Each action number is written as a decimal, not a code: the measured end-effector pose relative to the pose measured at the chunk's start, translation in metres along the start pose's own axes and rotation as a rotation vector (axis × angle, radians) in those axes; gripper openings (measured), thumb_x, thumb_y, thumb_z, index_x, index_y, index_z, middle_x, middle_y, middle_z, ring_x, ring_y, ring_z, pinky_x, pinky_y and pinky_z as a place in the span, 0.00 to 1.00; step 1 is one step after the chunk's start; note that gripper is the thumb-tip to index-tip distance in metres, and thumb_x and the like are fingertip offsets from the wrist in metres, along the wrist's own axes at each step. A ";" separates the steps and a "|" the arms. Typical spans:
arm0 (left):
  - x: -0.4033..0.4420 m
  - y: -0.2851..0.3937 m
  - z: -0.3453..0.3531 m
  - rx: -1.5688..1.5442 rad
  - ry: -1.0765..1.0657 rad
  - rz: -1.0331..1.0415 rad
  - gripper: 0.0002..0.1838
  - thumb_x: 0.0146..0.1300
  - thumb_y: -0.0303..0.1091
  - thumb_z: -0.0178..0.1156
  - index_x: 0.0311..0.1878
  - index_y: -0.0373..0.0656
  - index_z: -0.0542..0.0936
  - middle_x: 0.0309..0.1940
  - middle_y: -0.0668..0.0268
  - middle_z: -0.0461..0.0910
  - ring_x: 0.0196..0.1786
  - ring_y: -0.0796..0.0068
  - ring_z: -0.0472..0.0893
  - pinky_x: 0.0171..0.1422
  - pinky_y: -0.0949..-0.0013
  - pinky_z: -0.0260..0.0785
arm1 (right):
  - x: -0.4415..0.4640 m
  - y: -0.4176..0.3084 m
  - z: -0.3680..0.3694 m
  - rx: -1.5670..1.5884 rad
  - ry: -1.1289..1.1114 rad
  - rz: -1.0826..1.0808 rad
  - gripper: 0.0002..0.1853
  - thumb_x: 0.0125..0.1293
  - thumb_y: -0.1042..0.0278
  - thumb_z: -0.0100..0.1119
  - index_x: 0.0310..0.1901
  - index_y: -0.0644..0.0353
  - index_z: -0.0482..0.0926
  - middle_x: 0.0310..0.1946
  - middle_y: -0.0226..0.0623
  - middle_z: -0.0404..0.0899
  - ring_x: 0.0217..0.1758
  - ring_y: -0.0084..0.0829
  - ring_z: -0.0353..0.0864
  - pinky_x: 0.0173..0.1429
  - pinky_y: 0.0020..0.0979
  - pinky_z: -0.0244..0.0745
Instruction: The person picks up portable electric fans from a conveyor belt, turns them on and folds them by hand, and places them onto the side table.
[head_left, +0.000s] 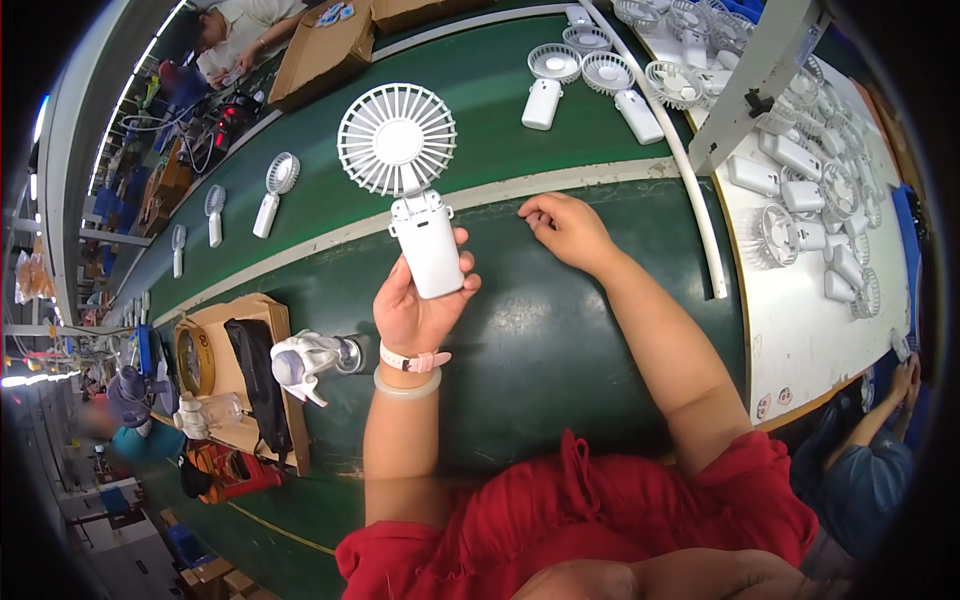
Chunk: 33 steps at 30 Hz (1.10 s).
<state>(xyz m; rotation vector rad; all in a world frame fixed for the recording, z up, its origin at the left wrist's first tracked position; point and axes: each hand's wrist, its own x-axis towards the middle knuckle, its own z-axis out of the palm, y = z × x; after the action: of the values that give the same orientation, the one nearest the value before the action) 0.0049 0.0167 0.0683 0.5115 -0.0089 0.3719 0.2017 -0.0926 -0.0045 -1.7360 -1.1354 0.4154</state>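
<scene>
Left hand [415, 315] holding white fan [411, 183] by its handle, centre of frame; thumb at left side, fingertips at right. Long axis near upright, fan head beyond hand, leaning slightly upper left. Handle's back, against palm, hidden. Right hand [572, 234] farther off, right of fan, loosely curled; underside hidden, cannot tell if empty or touching tabletop [520, 345]. Heaped fans [800, 194], right edge, overlap, hard to separate.

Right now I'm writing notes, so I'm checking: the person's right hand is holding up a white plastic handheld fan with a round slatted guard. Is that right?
The hand is wrong: the head view shows the person's left hand holding up the white plastic handheld fan with a round slatted guard.
</scene>
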 end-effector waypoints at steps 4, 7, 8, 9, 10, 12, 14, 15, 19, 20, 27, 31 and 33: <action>-0.017 -0.006 0.005 0.065 0.106 0.023 0.29 0.60 0.37 0.53 0.64 0.44 0.58 0.55 0.57 0.67 0.48 0.63 0.70 0.51 0.60 0.64 | 0.001 0.003 0.000 -0.001 -0.011 0.002 0.11 0.52 0.74 0.53 0.38 0.57 0.78 0.32 0.35 0.78 0.33 0.32 0.77 0.39 0.31 0.72; -0.017 -0.020 -0.008 0.458 0.124 0.065 0.43 0.46 0.24 0.65 0.65 0.44 0.54 0.43 0.60 0.69 0.46 0.67 0.73 0.44 0.62 0.73 | 0.001 0.004 -0.001 0.006 -0.020 0.001 0.11 0.52 0.74 0.54 0.39 0.57 0.79 0.32 0.36 0.79 0.33 0.31 0.78 0.39 0.30 0.72; -0.015 -0.027 -0.011 0.514 0.186 0.057 0.41 0.47 0.23 0.64 0.64 0.44 0.55 0.43 0.60 0.69 0.44 0.68 0.74 0.43 0.63 0.74 | 0.002 0.004 -0.001 -0.013 -0.027 0.006 0.11 0.52 0.74 0.54 0.39 0.57 0.79 0.32 0.36 0.79 0.33 0.31 0.78 0.39 0.30 0.72; -0.013 -0.034 -0.016 0.565 0.249 0.049 0.39 0.48 0.23 0.63 0.63 0.43 0.56 0.43 0.60 0.69 0.42 0.68 0.75 0.41 0.63 0.74 | 0.002 0.004 -0.001 0.003 -0.019 0.005 0.10 0.53 0.77 0.54 0.39 0.60 0.78 0.31 0.34 0.78 0.32 0.25 0.76 0.38 0.26 0.72; -0.009 -0.038 -0.021 0.579 0.273 0.079 0.33 0.51 0.23 0.61 0.60 0.42 0.59 0.42 0.61 0.70 0.40 0.68 0.76 0.41 0.62 0.75 | 0.002 0.005 -0.001 0.016 -0.011 0.004 0.10 0.54 0.80 0.54 0.39 0.62 0.78 0.31 0.33 0.78 0.31 0.19 0.75 0.37 0.21 0.71; -0.002 -0.041 -0.029 0.501 0.312 0.093 0.25 0.57 0.24 0.58 0.56 0.42 0.60 0.41 0.63 0.71 0.41 0.70 0.77 0.42 0.62 0.76 | 0.001 0.007 -0.001 0.042 0.015 0.034 0.10 0.54 0.81 0.54 0.39 0.63 0.78 0.32 0.32 0.78 0.31 0.18 0.75 0.37 0.20 0.71; 0.001 -0.041 -0.038 0.497 0.314 0.110 0.20 0.63 0.31 0.54 0.55 0.41 0.60 0.46 0.60 0.71 0.43 0.67 0.78 0.43 0.61 0.76 | 0.004 0.008 0.001 0.080 0.041 0.062 0.09 0.55 0.81 0.53 0.39 0.63 0.78 0.32 0.32 0.78 0.32 0.17 0.74 0.37 0.19 0.70; 0.001 -0.040 -0.041 0.474 0.304 0.118 0.20 0.64 0.33 0.53 0.55 0.41 0.60 0.48 0.58 0.71 0.43 0.67 0.78 0.43 0.62 0.76 | 0.004 0.009 0.001 0.093 0.078 0.060 0.09 0.56 0.81 0.53 0.39 0.63 0.78 0.32 0.32 0.78 0.32 0.16 0.74 0.37 0.19 0.70; -0.002 -0.036 -0.050 0.344 0.279 0.099 0.21 0.64 0.32 0.52 0.57 0.42 0.60 0.50 0.56 0.72 0.45 0.64 0.78 0.44 0.63 0.75 | 0.003 0.009 0.003 0.048 0.136 0.069 0.08 0.55 0.78 0.53 0.37 0.63 0.78 0.32 0.38 0.79 0.32 0.26 0.78 0.39 0.25 0.73; -0.001 -0.035 -0.050 0.339 0.278 0.100 0.21 0.64 0.32 0.52 0.58 0.42 0.60 0.50 0.56 0.72 0.45 0.64 0.78 0.44 0.63 0.75 | 0.003 0.007 0.003 0.027 0.129 0.071 0.08 0.55 0.78 0.53 0.37 0.63 0.78 0.32 0.38 0.79 0.32 0.26 0.78 0.39 0.25 0.73; -0.001 -0.034 -0.052 0.335 0.258 0.100 0.20 0.65 0.32 0.50 0.58 0.41 0.59 0.50 0.55 0.72 0.44 0.64 0.79 0.43 0.64 0.76 | 0.002 0.003 0.008 -0.170 0.112 0.015 0.07 0.56 0.80 0.53 0.36 0.63 0.78 0.30 0.31 0.76 0.27 0.17 0.72 0.33 0.19 0.69; -0.002 -0.033 -0.057 0.265 0.239 0.085 0.18 0.66 0.33 0.49 0.56 0.39 0.60 0.51 0.53 0.72 0.44 0.65 0.78 0.44 0.65 0.75 | 0.002 -0.002 0.009 -0.280 0.119 -0.037 0.05 0.55 0.79 0.54 0.34 0.62 0.78 0.28 0.32 0.74 0.25 0.20 0.71 0.31 0.21 0.68; -0.001 -0.032 -0.057 0.278 0.240 0.101 0.17 0.66 0.33 0.48 0.55 0.39 0.61 0.49 0.53 0.73 0.43 0.67 0.78 0.43 0.66 0.75 | 0.001 -0.004 0.009 -0.356 0.108 -0.070 0.05 0.55 0.78 0.54 0.34 0.62 0.78 0.28 0.33 0.73 0.25 0.21 0.71 0.31 0.22 0.68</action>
<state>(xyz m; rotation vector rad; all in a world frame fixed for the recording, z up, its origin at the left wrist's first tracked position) 0.0105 0.0176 0.0031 0.7399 0.2529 0.5358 0.1939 -0.0864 -0.0053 -1.9902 -1.2423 0.0762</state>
